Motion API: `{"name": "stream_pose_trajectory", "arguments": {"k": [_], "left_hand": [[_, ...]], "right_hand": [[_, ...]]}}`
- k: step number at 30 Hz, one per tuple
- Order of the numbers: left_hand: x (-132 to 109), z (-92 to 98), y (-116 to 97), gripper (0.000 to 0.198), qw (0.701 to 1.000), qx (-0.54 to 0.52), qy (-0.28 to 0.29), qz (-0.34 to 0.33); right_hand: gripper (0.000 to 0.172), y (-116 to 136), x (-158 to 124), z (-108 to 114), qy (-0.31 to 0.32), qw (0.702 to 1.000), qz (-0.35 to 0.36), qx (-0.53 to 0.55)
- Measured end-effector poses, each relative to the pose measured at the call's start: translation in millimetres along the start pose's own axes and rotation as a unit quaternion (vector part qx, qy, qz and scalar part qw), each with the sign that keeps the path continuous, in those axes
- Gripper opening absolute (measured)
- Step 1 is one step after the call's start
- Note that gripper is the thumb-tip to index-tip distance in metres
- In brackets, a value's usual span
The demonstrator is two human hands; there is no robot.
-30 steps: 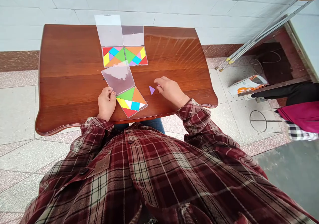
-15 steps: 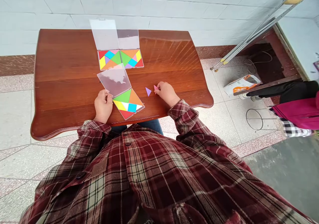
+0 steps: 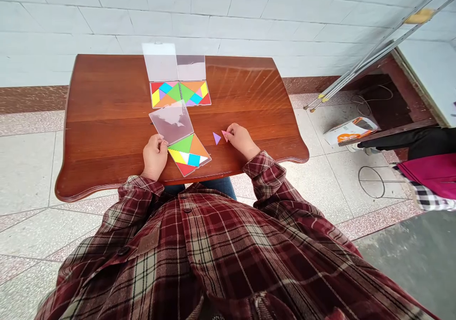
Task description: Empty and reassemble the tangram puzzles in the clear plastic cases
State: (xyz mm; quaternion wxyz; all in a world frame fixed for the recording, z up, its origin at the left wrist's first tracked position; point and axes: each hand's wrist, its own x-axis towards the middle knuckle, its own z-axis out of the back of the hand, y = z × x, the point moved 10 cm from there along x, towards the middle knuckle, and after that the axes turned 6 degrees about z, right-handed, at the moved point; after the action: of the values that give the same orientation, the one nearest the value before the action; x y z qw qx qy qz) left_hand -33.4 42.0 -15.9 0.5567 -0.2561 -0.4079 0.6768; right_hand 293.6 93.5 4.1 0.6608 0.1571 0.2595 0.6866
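Pinching a pink triangular tangram tile [image 3: 225, 135] in a narrow grip, the right hand [image 3: 242, 140] sits just beside a purple triangular tile [image 3: 217, 138] on the worktop [image 3: 107, 120]. The left hand [image 3: 155, 156], its grip unclear, touches the clear lid [image 3: 171, 122] of the near tangram case [image 3: 188, 155], which shows white gaps; the far tangram case [image 3: 180, 94] looks full.

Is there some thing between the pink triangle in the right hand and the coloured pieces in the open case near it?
Yes. The small purple triangle lies on the wooden table, just between the pink triangle in the right hand and the coloured pieces.
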Motion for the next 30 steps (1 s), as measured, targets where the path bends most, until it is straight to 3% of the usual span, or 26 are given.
{"name": "stream_pose_trajectory", "arguments": {"k": [4,12,24,30], "left_hand": [[0,2.6,1,0.018,1.0,-0.014,-0.004,0.028],[-1,3.1,1,0.017,0.999,-0.026,0.006,0.045],[-1,-0.4,1,0.019,0.999,-0.028,0.011,0.041],[-3,0.5,-7,0.016,0.999,-0.021,0.01,0.04]], "right_hand": [[0.006,1,-3,3,-0.013,0.999,-0.004,0.033],[0.007,22,-11,2,-0.045,0.992,0.064,0.1],[0.003,89,-31,-41,0.06,0.97,0.132,0.197],[0.004,111,-39,-73,0.122,0.965,0.15,0.179]]}}
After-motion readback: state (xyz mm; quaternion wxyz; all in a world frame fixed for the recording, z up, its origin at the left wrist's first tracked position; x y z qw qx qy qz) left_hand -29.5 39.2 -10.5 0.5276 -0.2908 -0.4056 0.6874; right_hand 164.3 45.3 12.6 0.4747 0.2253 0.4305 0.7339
